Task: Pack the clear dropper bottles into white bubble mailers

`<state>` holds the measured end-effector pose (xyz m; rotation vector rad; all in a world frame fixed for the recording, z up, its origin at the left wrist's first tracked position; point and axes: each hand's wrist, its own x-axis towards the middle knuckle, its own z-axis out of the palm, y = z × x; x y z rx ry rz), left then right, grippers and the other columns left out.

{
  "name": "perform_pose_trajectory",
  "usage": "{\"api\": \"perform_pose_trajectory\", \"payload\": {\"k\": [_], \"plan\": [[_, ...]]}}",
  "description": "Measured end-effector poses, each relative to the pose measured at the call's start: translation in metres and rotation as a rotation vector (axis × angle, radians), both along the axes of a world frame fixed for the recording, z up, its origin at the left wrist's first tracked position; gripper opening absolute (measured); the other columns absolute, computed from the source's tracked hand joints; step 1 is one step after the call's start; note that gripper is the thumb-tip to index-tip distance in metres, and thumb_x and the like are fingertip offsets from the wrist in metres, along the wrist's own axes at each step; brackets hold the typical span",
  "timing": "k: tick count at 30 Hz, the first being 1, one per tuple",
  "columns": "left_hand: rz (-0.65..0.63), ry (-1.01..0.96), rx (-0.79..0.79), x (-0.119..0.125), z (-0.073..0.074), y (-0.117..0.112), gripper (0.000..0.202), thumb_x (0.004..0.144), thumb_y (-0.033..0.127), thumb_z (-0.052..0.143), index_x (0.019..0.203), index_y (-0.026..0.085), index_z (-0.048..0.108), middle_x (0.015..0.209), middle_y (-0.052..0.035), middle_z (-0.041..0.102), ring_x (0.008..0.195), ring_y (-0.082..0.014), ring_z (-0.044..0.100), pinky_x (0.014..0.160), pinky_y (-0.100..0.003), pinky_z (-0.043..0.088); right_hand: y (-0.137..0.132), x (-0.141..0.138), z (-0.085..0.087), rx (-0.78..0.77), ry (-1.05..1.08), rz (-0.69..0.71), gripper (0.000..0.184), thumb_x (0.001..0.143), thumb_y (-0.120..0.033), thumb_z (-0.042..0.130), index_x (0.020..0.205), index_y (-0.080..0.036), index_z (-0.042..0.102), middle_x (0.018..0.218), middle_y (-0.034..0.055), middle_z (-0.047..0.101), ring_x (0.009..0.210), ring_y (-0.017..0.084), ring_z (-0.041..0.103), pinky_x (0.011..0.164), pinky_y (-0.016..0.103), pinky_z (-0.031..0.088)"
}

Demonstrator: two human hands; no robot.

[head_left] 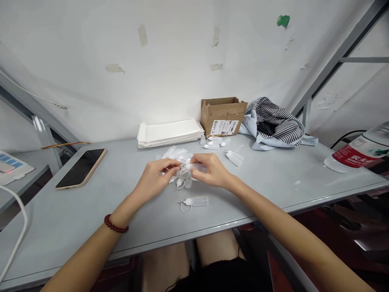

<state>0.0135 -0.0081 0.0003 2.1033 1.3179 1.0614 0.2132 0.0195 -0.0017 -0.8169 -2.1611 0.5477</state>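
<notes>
Between the thumb and fingers of my right hand (211,169) lies a small clear plastic needle-tip bottle (199,167), its white nozzle pointing left. My left hand (159,174) pinches at that nozzle end; the fingertips cover the exact part gripped. Behind and beneath both hands is a pile of similar bottles (174,153), partly hidden by the fingers. One single bottle (199,201) with a looped cap strap lies on its side nearer the table's front edge. Another bottle (234,158) rests to the right of my right hand.
Several bottles (212,144) lie before an open cardboard box (223,115). Left of it is a stack of white trays or flat boxes (172,132). Striped cloth (275,123) is bundled at the back right. A phone (81,168) lies left, a large drink bottle (358,152) far right.
</notes>
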Motion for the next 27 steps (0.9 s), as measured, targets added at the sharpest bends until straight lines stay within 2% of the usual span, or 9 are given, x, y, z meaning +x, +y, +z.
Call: {"api": "perform_pose_trajectory", "payload": {"k": [3, 5, 10, 15, 27], "plan": [[0.066, -0.086, -0.132, -0.001, 0.006, -0.001, 0.022, 0.081, 0.030, 0.058, 0.091, 0.016, 0.072, 0.079, -0.0047, 0.073, 0.063, -0.0154, 0.065, 0.058, -0.025, 0.051, 0.000, 0.001, 0.002, 0.029, 0.027, -0.013, 0.009, 0.072, -0.026, 0.050, 0.069, -0.017, 0.052, 0.059, -0.0019, 0.050, 0.054, 0.010, 0.041, 0.055, 0.022, 0.032], [0.064, -0.127, -0.188, 0.000, 0.009, -0.002, 0.022, 0.080, 0.030, 0.058, 0.088, 0.015, 0.073, 0.075, -0.0046, 0.073, 0.059, -0.0145, 0.064, 0.054, -0.024, 0.050, 0.000, 0.000, 0.001, 0.044, 0.027, -0.017, 0.009, 0.072, -0.026, 0.050, 0.069, -0.017, 0.052, 0.059, -0.0018, 0.050, 0.054, 0.010, 0.041, 0.055, 0.022, 0.032], [0.048, -0.160, -0.234, 0.003, 0.011, -0.004, 0.022, 0.078, 0.030, 0.059, 0.084, 0.015, 0.075, 0.062, -0.0033, 0.070, 0.052, -0.0131, 0.058, 0.049, -0.024, 0.048, -0.001, -0.002, -0.002, 0.050, -0.010, -0.042, 0.011, 0.074, -0.028, 0.049, 0.071, -0.017, 0.051, 0.061, -0.0009, 0.052, 0.055, 0.011, 0.043, 0.055, 0.022, 0.032], [0.043, -0.192, -0.318, 0.004, 0.011, -0.006, 0.026, 0.077, 0.032, 0.061, 0.087, 0.013, 0.075, 0.059, -0.0038, 0.069, 0.054, -0.0141, 0.058, 0.053, -0.025, 0.048, -0.003, -0.005, -0.006, 0.008, -0.058, -0.087, 0.010, 0.071, -0.028, 0.051, 0.073, -0.018, 0.050, 0.057, -0.0030, 0.048, 0.052, 0.010, 0.040, 0.054, 0.023, 0.030], [0.020, -0.217, -0.329, 0.007, 0.014, -0.008, 0.021, 0.076, 0.031, 0.063, 0.079, 0.013, 0.075, 0.056, -0.0035, 0.068, 0.053, -0.0150, 0.060, 0.053, -0.026, 0.049, -0.005, -0.006, -0.009, -0.009, -0.032, -0.078, 0.009, 0.071, -0.027, 0.052, 0.071, -0.019, 0.047, 0.056, -0.0043, 0.046, 0.051, 0.010, 0.039, 0.054, 0.022, 0.029]]}}
